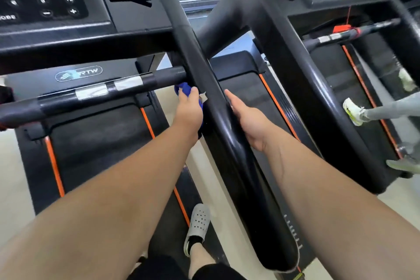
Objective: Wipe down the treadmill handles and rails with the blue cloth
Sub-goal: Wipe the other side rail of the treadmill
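A thick black side rail (211, 88) of the treadmill runs from the console down toward me between my two arms. My left hand (188, 109) grips the bunched blue cloth (183, 88) and presses it against the inner side of this rail, just below where the front crossbar handle (109, 92) with silver sensor plates joins it. Most of the cloth is hidden under my fingers. My right hand (247, 120) lies flat with fingers straight along the outer side of the same rail, holding nothing.
The console (54, 9) with buttons sits at upper left. A second treadmill (318, 88) stands close on the right, where another person's shoes (354, 111) and leg move on the belt. My foot in a grey perforated shoe (197, 223) rests on the deck's edge strip.
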